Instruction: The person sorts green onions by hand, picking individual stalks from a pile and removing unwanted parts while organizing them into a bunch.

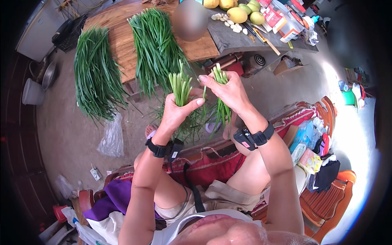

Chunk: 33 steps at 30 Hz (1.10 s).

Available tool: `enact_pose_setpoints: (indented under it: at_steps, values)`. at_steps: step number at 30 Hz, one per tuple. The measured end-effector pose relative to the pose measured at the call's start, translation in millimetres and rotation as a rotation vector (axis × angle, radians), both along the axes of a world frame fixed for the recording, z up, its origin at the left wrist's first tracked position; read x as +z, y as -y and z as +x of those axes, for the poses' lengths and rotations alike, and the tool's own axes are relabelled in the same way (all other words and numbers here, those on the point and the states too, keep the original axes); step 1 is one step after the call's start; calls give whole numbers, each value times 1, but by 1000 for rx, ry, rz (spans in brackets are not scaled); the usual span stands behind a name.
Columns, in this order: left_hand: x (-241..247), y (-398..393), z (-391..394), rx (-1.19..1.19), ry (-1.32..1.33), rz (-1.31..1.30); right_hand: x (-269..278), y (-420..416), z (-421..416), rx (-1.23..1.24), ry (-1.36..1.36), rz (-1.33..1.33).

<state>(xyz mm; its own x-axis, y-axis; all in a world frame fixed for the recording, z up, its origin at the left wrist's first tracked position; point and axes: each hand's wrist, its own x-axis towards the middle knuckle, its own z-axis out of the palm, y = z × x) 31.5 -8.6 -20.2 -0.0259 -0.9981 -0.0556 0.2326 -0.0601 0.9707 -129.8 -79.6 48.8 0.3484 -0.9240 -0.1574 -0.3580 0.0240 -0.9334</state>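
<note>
My left hand (180,111) is closed around a bunch of green garlic chives (181,88), cut ends upward. Close beside it, my right hand (228,88) grips a second bunch of chives (224,111), its stalk ends up and its leaves hanging down. A single stalk runs between the thumbs of the two hands; which hand bears it I cannot tell. On the wooden board (196,50) beyond, a large pile of chives (156,46) lies with its leaves over the edge, and another pile (93,70) droops over the left side.
Yellow and green fruit (237,15), white cloves (236,27), a yellow-handled knife (260,35) and plastic jars (289,27) stand on the grey tabletop. Loose chive scraps (196,122) show below my hands. A clear plastic bag (111,137) lies on the floor; clothes and packets (310,159) are piled at right.
</note>
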Motion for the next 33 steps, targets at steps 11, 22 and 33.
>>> enact_pose_setpoints:
  at_steps: [11, 22, 33]
  values:
    - [0, 1, -1, 0, 78, -11, -10, 5, -6, -7, -33, -15]
    - [-7, 1, 5, 18, 472, -244, -15, 5, -5, 10, -145, -98]
    - [1, 0, 1, -9, 190, -82, -13, 4, -4, -3, -93, -5]
